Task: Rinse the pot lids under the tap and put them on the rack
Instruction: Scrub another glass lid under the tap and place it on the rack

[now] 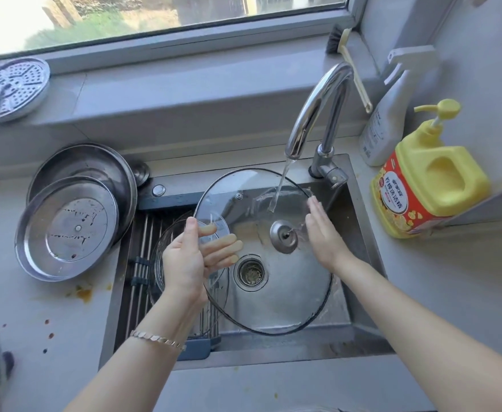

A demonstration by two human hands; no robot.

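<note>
A large glass pot lid [285, 286] with a dark rim is held tilted over the sink, under the running tap [312, 114]. Water falls onto its upper part. My left hand [196, 257] grips the lid's left rim, thumb on top and fingers showing through the glass beneath. My right hand [322, 233] rests with straight fingers on the lid's right side. A second glass lid [166, 251] lies on the rack [143, 263] at the sink's left. Two steel lids [71, 221] lean on the counter to the left.
The sink [359, 295] has a drain strainer in its floor. A yellow dish soap bottle [428, 179] and a white spray bottle [386, 120] stand on the right. A perforated steamer plate [9, 87] sits on the windowsill. Food stains spot the left counter.
</note>
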